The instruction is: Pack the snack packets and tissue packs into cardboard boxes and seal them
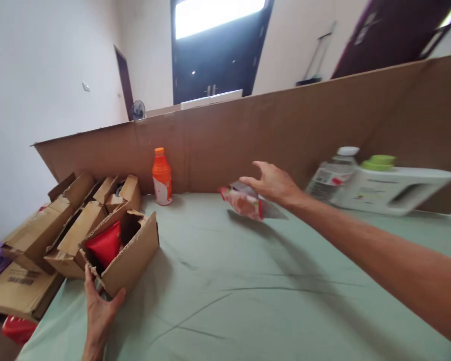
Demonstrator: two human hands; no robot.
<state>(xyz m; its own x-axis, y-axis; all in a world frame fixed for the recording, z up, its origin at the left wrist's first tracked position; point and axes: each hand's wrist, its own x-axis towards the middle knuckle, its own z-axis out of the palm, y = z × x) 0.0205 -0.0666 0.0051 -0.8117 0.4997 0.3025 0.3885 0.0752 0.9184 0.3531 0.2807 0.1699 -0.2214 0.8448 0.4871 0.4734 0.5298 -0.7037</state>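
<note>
At the lower left, my left hand (99,311) braces the near end of an open cardboard box (137,253), its thumb and fingers around the corner. A shiny red pouch (107,244) sits inside that box. My right hand (272,181) reaches out over the middle of the table with thumb and forefinger stretched apart. Just under it is a red-and-white plastic packet (243,201), smeared by motion and tilted, with a shadow below. Whether the hidden fingers touch the packet cannot be made out.
More cardboard boxes (80,228) stand at the left. An orange bottle (162,178) is at the back, by a cardboard wall (218,145). To the right are a clear bottle (332,178) and a white jug (383,188) with a green cap. A green cloth (218,311) covers the table.
</note>
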